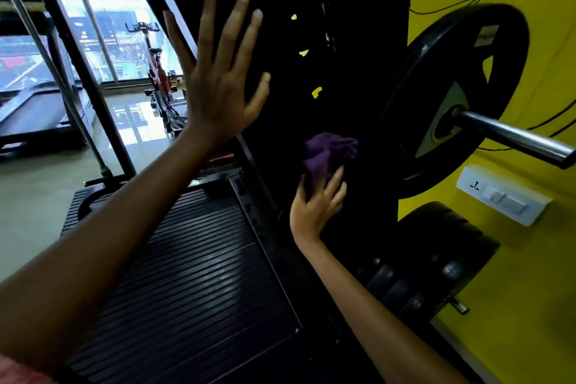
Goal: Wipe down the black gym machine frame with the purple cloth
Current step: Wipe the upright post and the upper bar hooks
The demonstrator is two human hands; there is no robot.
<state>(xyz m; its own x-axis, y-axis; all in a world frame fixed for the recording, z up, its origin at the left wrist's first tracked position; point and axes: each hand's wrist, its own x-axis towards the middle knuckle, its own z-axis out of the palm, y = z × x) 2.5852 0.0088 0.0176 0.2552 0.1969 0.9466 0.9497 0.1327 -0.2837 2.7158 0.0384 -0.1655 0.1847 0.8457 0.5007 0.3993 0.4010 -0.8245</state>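
The right hand point(316, 201) is gripping the bunched purple cloth point(330, 151) and pressing it against the black machine frame point(349, 56), low down on the dark upright part. The fingers are curling round the bottom of the cloth, and most of the cloth is sticking out above them. The left hand point(218, 72) is wide open with its fingers spreading out, holding nothing; it looks like it is leaning flat on the frame higher up, but it is too dark to be sure.

To wipe well, I think the cloth should be pushing flat and firmly, going in long strokes up and down, so no patch is being missed.

The frame is right under both hands. A big weight plate point(452, 97) on a shiny bar point(514, 137) is sitting just to the right of the cloth, in front of a yellow wall point(530, 274).
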